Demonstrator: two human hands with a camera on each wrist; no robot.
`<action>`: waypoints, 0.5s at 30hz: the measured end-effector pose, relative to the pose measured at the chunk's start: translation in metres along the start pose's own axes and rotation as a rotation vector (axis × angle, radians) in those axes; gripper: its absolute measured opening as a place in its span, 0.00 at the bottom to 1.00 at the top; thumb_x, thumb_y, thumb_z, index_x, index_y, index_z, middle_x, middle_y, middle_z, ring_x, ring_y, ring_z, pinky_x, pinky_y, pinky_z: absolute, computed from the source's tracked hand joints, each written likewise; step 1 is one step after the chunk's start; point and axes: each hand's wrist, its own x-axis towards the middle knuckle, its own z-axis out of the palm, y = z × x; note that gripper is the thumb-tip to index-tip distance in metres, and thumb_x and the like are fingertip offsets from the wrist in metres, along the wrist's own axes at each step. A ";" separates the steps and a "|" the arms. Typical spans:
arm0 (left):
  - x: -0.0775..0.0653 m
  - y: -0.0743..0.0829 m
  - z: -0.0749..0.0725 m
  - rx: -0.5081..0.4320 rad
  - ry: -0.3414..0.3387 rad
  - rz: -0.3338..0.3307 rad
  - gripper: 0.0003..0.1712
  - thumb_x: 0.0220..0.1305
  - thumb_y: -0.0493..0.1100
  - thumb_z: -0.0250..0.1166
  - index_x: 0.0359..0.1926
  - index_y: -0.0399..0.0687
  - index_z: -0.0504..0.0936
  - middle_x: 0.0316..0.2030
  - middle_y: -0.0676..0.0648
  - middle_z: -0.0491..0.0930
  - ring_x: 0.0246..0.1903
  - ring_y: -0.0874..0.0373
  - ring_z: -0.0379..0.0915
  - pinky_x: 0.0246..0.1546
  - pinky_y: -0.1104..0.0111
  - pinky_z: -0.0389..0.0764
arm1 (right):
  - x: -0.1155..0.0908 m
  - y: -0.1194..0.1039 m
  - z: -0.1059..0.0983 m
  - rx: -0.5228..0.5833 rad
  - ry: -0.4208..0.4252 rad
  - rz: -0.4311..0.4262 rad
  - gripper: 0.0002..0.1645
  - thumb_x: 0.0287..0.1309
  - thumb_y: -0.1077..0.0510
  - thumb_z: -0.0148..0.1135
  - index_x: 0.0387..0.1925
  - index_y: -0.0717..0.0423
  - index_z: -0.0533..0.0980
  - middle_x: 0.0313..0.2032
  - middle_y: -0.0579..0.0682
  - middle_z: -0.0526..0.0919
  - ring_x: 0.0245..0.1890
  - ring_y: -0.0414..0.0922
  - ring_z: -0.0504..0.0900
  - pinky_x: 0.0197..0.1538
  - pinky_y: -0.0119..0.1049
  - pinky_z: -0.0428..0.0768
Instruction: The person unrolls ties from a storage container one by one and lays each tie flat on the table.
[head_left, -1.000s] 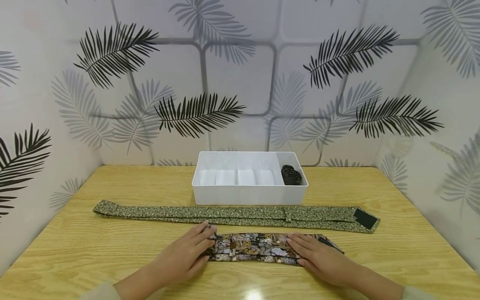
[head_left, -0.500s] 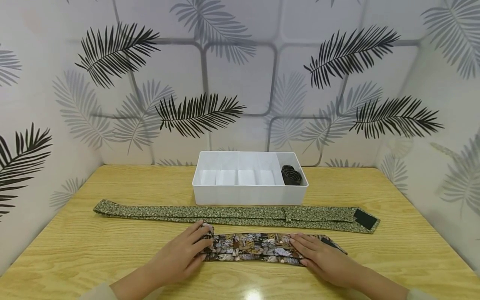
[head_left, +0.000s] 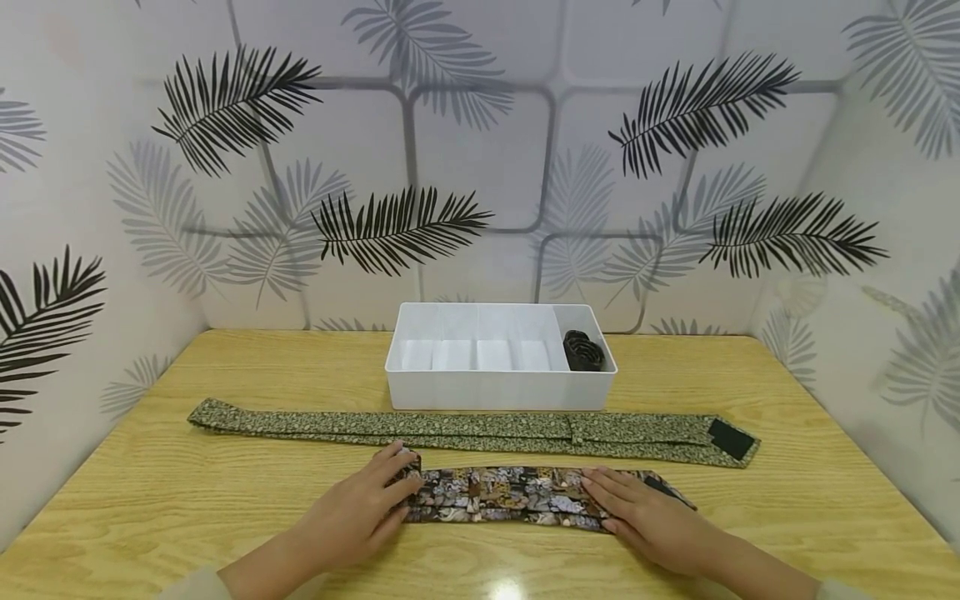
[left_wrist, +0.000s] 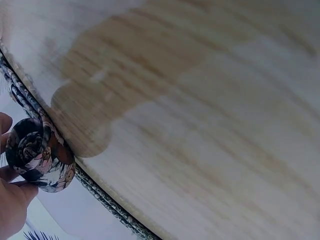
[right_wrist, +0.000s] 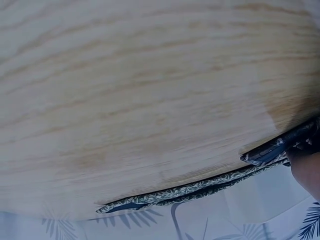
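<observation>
A multicoloured patterned necktie (head_left: 517, 492) lies across the near middle of the table. Its left end is wound into a roll (left_wrist: 42, 155), which my left hand (head_left: 356, 508) grips between fingers and thumb; in the head view the hand covers most of this roll. Over the tie's wide right end, my right hand (head_left: 648, 517) rests with fingers fairly straight, pressing the cloth flat. The dark tip of the tie pokes out past that hand. Beyond both hands, a green patterned necktie (head_left: 480, 425) is stretched lengthwise, folded side up, with a black patch near its right end.
Behind the green tie stands a white divided box (head_left: 498, 390). In its rightmost compartment sits a dark rolled-up item (head_left: 582, 352). The wooden table (head_left: 187, 500) ends at leaf-printed walls on the back and sides.
My left hand has shifted a little to the left with the roll, and more of the flat tie shows between the hands. The right hand has slid slightly to the right.
</observation>
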 end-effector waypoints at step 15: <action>-0.002 -0.001 -0.006 0.025 -0.038 -0.013 0.20 0.57 0.40 0.61 0.52 0.41 0.77 0.58 0.36 0.72 0.59 0.38 0.66 0.54 0.52 0.75 | -0.004 0.002 -0.003 0.003 0.007 0.005 0.28 0.68 0.52 0.46 0.65 0.58 0.63 0.63 0.58 0.69 0.60 0.55 0.70 0.55 0.49 0.76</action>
